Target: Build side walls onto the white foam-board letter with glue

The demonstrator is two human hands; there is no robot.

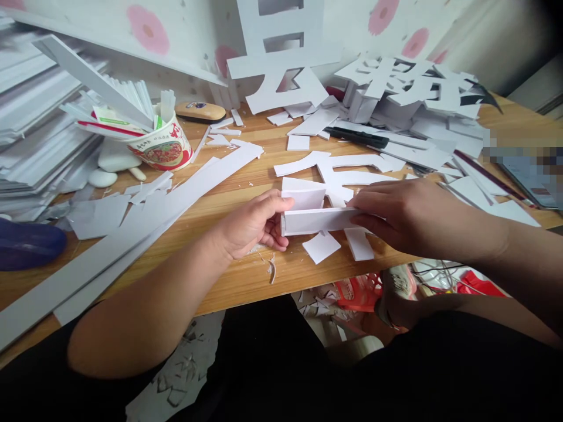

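Between my two hands is a small white foam-board piece (319,221) with upright walls, held over the table near its front edge. My left hand (259,223) grips its left end, thumb on top and fingers curled below. At its right end, the fingers of my right hand (391,214) are closed on the strip. Just behind lies a flat white cut-out character (328,170), partly hidden by the piece and my right hand. A white square scrap (322,247) and a short white strip (359,244) lie on the wood in front.
Long white strips (132,234) run across the left of the table (237,281). Farther back stand a paper bowl (165,146) of sticks, a brown case (201,112), a large white character (281,58) and heaped cut-outs (396,88). A black cutter (358,137) lies before the heap.
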